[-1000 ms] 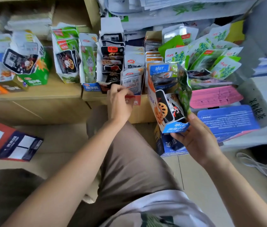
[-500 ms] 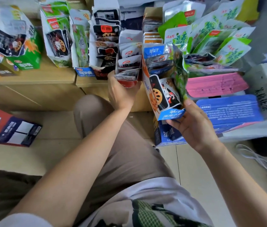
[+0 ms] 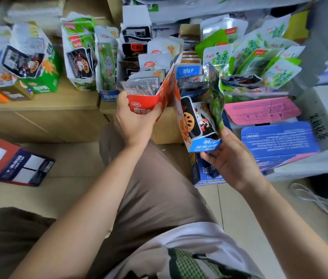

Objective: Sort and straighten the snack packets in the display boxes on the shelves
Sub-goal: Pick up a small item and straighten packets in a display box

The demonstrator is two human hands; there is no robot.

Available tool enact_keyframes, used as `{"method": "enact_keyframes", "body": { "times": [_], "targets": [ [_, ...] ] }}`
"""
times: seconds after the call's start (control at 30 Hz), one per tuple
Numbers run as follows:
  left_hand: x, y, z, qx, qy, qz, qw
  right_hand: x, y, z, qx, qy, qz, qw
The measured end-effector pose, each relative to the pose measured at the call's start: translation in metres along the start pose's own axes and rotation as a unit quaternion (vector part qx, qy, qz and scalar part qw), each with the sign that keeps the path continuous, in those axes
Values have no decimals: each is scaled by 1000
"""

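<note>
My left hand (image 3: 137, 121) grips the front of a red display box (image 3: 149, 101) filled with white and silver snack packets, lifted off the low wooden shelf (image 3: 38, 105). My right hand (image 3: 231, 160) holds a blue-fronted display box (image 3: 197, 119) by its lower corner, with a green packet (image 3: 216, 97) standing against its right side. The two boxes touch side by side. More display boxes stand in a row on the shelf: a black-packet box (image 3: 137, 47), a green-and-white box (image 3: 80, 55) and a green box (image 3: 38, 71).
Loose green packets (image 3: 259, 57) are piled at the right above flattened pink (image 3: 261, 110) and blue cardboard (image 3: 280, 141). A red and dark box (image 3: 12, 160) lies on the tiled floor at left. Cables (image 3: 324, 206) trail at right. My knee (image 3: 149, 168) is below the hands.
My left hand has taken hold of the red box and pulled it off the shelf toward me, up against the blue box. My right hand has kept its hold on the blue box.
</note>
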State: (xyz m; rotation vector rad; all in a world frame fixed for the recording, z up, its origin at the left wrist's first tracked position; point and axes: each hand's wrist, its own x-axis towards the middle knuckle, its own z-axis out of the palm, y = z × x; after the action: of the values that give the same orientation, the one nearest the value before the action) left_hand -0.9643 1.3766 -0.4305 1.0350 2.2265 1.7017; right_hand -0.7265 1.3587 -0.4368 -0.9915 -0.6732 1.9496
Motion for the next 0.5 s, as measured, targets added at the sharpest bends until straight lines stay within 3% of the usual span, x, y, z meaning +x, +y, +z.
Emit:
{"method": "enact_keyframes", "body": {
  "times": [0.5],
  "targets": [
    [3,-3,-63,-126,1,19,992,9,5,15,-25,-34,3,999]
  ]
}}
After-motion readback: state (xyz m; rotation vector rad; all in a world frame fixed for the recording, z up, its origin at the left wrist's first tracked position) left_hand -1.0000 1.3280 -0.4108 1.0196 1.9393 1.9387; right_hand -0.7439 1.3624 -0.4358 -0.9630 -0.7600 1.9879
